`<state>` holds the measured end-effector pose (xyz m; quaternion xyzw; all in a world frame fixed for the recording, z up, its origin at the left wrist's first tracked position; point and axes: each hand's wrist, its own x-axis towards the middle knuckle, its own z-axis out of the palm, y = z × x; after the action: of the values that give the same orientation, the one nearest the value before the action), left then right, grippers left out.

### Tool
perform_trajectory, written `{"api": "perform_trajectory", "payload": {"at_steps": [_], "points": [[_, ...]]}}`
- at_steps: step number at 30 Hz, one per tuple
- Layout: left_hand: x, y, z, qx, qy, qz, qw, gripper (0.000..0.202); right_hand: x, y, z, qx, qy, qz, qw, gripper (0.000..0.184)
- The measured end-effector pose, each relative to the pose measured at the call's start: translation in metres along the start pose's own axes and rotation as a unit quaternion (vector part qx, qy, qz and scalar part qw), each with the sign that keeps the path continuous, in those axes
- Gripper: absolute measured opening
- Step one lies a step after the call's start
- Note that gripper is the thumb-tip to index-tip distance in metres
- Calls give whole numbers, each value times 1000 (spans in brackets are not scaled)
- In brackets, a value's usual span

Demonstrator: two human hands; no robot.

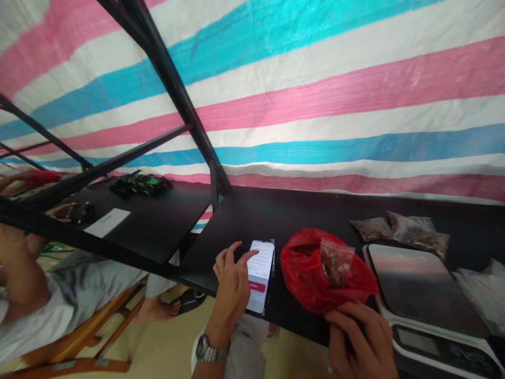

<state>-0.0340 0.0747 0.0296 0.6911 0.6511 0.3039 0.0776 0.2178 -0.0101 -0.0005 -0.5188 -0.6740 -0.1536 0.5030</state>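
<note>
A slim smartphone [260, 276] is pointed at by the open left hand [232, 295]; a red plastic bag [311, 273] is touched by the curled right hand [357, 339] — grip unclear, so the bag may be dragged down.

Nothing legible on my end: phone screen [260, 273] at 6 o'clock blurred, scale display [417, 341] at 4 o'clock too dim.
</note>
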Motion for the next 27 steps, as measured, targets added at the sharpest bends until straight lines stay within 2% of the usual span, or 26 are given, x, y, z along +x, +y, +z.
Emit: {"api": "perform_trajectory", "payload": {"at_steps": [14, 19, 27], "points": [[-1, 1, 0, 2, -5, 3, 1000, 59, -4, 1, 0, -3, -7, -9, 1000, 15], [0, -4, 1, 4, -11, 14, 1000, 57, 8, 2, 1, 10, -22, 16, 1000, 14], [-1, 5, 1, -6, -8, 12, 1000, 57, 34, -2, -24, 14, -35, 44, 998, 16]]}}
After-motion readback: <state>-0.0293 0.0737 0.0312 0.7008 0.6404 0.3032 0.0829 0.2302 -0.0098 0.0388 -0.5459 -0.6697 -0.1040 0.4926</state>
